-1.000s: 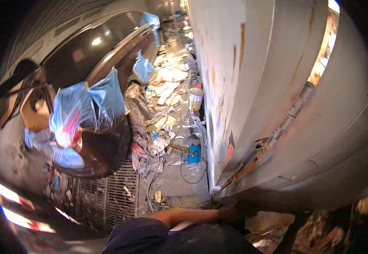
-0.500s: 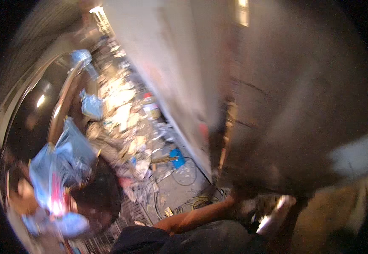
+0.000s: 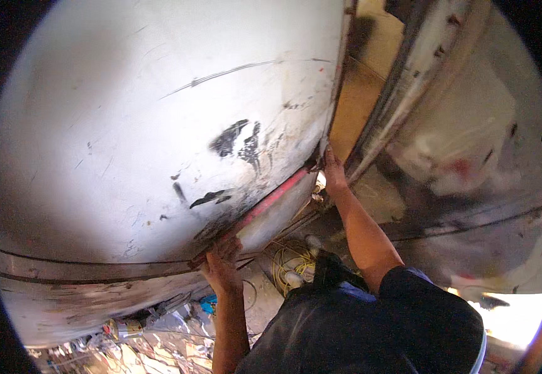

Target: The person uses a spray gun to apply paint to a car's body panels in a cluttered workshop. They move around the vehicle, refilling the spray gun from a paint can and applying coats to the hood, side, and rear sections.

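A large white vehicle panel (image 3: 121, 131) fills the upper left, marked with black patches (image 3: 236, 140) and scratches. Across its lower part slants a long, narrow red bar (image 3: 274, 199); I cannot make out its exact kind. My left hand (image 3: 222, 268) is closed on the bar's lower left end, fingers pressed against the panel. At the upper right end, near the panel's edge, my right hand (image 3: 333, 169) grips the bar, its thumb side up. Part of each hand's fingers is hidden behind the bar or by shadow.
Right of the panel is an open gap with a brown surface (image 3: 361, 93), then a dull, stained panel (image 3: 470, 168). Yellow cable (image 3: 280, 271) coils on the floor by my feet. Litter and paper scraps (image 3: 140, 355) cover the floor at the lower left, near a blue object (image 3: 208, 304).
My view has swung from the littered floor and blue plastic-wrapped things on the left to the white panel. Both hands now show clearly on the red bar; earlier they were blurred or hidden.
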Action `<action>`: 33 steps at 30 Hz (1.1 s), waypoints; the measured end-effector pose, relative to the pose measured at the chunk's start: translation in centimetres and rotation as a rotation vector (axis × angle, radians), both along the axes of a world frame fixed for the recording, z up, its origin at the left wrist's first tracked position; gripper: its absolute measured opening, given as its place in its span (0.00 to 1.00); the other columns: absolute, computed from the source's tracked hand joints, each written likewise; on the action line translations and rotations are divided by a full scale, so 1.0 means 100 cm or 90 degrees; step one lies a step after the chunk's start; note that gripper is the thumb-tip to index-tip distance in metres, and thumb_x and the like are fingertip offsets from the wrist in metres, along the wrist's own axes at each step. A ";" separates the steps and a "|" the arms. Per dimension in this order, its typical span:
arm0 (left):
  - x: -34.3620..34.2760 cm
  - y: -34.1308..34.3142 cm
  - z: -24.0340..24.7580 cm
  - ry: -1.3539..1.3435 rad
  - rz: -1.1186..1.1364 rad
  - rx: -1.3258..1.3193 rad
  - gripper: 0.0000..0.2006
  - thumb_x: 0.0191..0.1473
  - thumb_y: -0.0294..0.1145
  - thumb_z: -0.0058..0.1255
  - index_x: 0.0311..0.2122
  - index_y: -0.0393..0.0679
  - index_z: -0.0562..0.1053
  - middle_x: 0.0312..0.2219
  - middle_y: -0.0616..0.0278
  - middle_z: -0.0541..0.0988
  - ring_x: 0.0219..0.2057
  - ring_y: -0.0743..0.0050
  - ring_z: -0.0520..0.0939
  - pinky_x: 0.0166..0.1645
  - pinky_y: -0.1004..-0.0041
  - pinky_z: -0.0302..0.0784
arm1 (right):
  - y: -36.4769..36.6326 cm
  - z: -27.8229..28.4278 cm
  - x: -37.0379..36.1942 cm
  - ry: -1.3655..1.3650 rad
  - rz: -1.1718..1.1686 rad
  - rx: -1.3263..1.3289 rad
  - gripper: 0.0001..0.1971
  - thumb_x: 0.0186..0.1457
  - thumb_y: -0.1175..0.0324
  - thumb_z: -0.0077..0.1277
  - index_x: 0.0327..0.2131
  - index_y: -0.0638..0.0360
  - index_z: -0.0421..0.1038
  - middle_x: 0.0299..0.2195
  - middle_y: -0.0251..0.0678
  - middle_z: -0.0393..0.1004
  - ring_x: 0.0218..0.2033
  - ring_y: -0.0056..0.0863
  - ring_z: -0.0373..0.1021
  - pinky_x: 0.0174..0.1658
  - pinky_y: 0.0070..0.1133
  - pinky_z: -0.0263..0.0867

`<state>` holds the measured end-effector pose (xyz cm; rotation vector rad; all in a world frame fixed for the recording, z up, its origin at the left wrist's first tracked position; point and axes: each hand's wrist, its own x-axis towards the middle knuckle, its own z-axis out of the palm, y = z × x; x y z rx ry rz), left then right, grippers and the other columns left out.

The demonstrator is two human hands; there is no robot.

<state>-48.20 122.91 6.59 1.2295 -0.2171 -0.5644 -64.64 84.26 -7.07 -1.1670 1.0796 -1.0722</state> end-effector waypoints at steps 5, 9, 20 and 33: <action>0.023 0.030 0.006 0.048 0.013 -0.028 0.13 0.64 0.36 0.55 0.48 0.39 0.78 0.45 0.51 0.84 0.44 0.52 0.86 0.48 0.56 0.85 | 0.058 0.047 0.006 -0.040 0.011 0.107 0.37 0.71 0.40 0.43 0.67 0.65 0.63 0.63 0.44 0.69 0.64 0.39 0.63 0.67 0.32 0.56; 0.029 0.038 0.042 -0.006 0.043 0.127 0.16 0.66 0.42 0.51 0.46 0.38 0.75 0.40 0.46 0.84 0.38 0.50 0.87 0.44 0.56 0.86 | 0.098 0.065 -0.038 -0.112 0.016 0.208 0.41 0.69 0.40 0.45 0.70 0.65 0.58 0.71 0.44 0.59 0.71 0.40 0.55 0.72 0.34 0.48; 0.024 0.014 0.036 0.039 -0.062 0.047 0.16 0.66 0.45 0.51 0.47 0.42 0.77 0.41 0.54 0.84 0.42 0.55 0.85 0.47 0.59 0.83 | 0.098 0.032 -0.054 -0.173 0.008 0.215 0.33 0.71 0.48 0.45 0.66 0.66 0.63 0.64 0.36 0.68 0.64 0.33 0.62 0.68 0.33 0.53; 0.039 0.033 -0.029 -0.188 -0.177 0.242 0.19 0.70 0.42 0.44 0.57 0.40 0.71 0.46 0.49 0.81 0.38 0.62 0.81 0.36 0.70 0.79 | 0.096 0.026 -0.066 -0.245 0.048 0.138 0.22 0.72 0.57 0.47 0.60 0.62 0.72 0.51 0.30 0.76 0.52 0.23 0.68 0.60 0.24 0.61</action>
